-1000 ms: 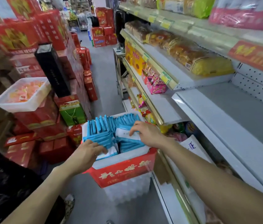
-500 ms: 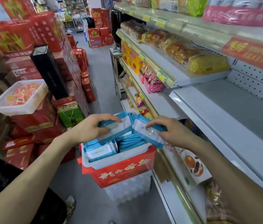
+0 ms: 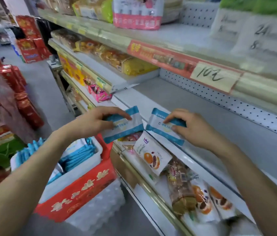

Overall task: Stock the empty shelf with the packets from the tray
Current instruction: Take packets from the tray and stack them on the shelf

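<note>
Below the left grip (image 3: 98, 123), white tray (image 3: 81, 174) crammed with blue packets (image 3: 78, 154); most stocking yet to do. Left grip pinching one packet (image 3: 125, 130) just short of the shelf lip. Right grip (image 3: 194, 128) pinching a second packet (image 3: 161, 128) over that lip. Beyond both grips, bare grey shelf (image 3: 219, 130), nothing set down. Far left, red boxes (image 3: 28, 106) along a shop aisle.

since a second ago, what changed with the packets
The left hand gripped the left packet, the right hand the right packet, and lifted them from the tray to the front edge of the empty shelf. The tray stayed put, still stocked; the shelf still bare.
</note>
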A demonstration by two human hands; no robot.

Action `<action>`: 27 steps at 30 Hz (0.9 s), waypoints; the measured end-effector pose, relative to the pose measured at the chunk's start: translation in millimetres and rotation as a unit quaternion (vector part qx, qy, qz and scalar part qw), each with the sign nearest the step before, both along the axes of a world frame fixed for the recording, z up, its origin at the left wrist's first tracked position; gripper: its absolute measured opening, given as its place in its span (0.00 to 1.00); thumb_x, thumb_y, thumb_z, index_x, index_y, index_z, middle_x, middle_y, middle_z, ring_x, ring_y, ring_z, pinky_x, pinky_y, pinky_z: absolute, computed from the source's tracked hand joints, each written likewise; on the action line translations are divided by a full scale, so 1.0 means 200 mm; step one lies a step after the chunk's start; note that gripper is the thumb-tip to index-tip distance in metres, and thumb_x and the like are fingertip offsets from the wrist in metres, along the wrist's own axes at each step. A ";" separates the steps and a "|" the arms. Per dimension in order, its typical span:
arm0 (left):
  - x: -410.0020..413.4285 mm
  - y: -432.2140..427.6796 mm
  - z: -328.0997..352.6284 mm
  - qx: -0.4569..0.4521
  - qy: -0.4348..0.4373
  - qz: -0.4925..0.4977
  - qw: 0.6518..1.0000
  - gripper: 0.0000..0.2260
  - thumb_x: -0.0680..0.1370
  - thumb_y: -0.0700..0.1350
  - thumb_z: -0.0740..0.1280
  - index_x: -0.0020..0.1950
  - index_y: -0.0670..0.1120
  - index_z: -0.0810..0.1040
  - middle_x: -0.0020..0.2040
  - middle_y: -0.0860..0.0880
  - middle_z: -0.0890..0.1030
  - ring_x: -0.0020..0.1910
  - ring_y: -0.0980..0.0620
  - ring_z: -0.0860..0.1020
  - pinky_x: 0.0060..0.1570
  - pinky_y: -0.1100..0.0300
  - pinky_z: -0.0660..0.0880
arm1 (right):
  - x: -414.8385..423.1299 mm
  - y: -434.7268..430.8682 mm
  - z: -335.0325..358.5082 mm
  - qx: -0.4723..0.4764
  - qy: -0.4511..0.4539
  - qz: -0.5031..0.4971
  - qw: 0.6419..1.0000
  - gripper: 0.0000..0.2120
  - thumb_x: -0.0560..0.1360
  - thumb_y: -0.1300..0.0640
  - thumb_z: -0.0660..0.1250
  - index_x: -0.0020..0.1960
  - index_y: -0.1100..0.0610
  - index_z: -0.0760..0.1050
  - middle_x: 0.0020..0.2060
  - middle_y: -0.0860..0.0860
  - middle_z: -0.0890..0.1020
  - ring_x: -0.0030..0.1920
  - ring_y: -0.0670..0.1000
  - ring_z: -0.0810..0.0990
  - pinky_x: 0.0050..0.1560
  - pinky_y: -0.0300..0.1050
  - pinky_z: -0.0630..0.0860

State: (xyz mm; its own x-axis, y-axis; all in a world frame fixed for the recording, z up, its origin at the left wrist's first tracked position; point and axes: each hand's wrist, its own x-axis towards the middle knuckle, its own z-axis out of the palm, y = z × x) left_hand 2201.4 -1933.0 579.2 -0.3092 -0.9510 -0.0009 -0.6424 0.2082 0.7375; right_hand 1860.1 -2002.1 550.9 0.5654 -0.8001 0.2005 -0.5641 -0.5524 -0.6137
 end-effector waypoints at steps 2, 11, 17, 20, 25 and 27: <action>-0.18 -0.13 -0.02 -0.023 -0.045 -0.030 0.998 0.25 0.77 0.35 0.64 0.64 0.63 0.80 0.61 0.58 0.79 0.53 0.60 0.79 0.49 0.61 0.78 | -0.21 0.00 0.00 -0.031 0.055 -0.048 0.997 0.11 0.78 0.57 0.70 0.54 0.41 0.78 0.50 0.38 0.77 0.48 0.42 0.77 0.49 0.43 0.72; -0.93 -0.61 -0.11 -0.151 -0.182 -0.147 0.961 0.29 0.75 0.30 0.62 0.69 0.57 0.78 0.69 0.52 0.76 0.61 0.50 0.74 0.59 0.57 0.71 | -1.00 0.02 -0.07 -0.070 0.201 -0.238 0.948 0.14 0.79 0.61 0.64 0.56 0.43 0.76 0.61 0.49 0.79 0.51 0.55 0.79 0.45 0.47 0.72; -1.06 -0.77 -0.20 -0.198 -0.163 -0.177 0.950 0.27 0.77 0.31 0.61 0.67 0.59 0.79 0.65 0.50 0.77 0.57 0.45 0.75 0.55 0.51 0.77 | -1.31 -0.04 -0.14 -0.048 0.258 -0.339 0.903 0.12 0.80 0.59 0.64 0.58 0.44 0.77 0.64 0.50 0.79 0.56 0.57 0.79 0.49 0.45 0.69; -1.04 -0.81 -0.23 -0.202 -0.156 -0.204 0.945 0.28 0.76 0.31 0.60 0.67 0.58 0.78 0.64 0.49 0.76 0.57 0.45 0.75 0.53 0.51 0.77 | -1.35 -0.14 -0.16 -0.060 0.250 -0.376 0.890 0.13 0.78 0.62 0.64 0.56 0.47 0.79 0.64 0.52 0.79 0.59 0.59 0.78 0.54 0.48 0.72; -0.93 -0.86 -0.24 -0.219 -0.143 -0.205 0.943 0.29 0.77 0.30 0.59 0.68 0.58 0.78 0.65 0.50 0.76 0.57 0.50 0.72 0.51 0.58 0.70 | -1.31 -0.32 -0.20 -0.077 0.266 -0.426 0.861 0.10 0.78 0.61 0.63 0.54 0.47 0.76 0.62 0.51 0.79 0.56 0.60 0.79 0.53 0.53 0.77; -0.87 -0.87 -0.24 -0.221 -0.141 -0.211 0.942 0.29 0.76 0.29 0.59 0.68 0.58 0.78 0.65 0.51 0.76 0.58 0.51 0.72 0.53 0.59 0.70 | -1.30 -0.38 -0.22 -0.078 0.276 -0.440 0.851 0.10 0.79 0.60 0.61 0.55 0.47 0.75 0.60 0.52 0.79 0.54 0.62 0.79 0.53 0.54 0.78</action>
State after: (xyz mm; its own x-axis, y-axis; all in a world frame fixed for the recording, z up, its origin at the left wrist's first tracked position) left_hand 2026.7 -2107.3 531.0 -0.7068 -0.6696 0.2282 -0.5905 0.7361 0.3309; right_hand 1600.0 -2077.7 507.4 -0.1959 -0.9507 0.2402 -0.9801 0.1820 -0.0791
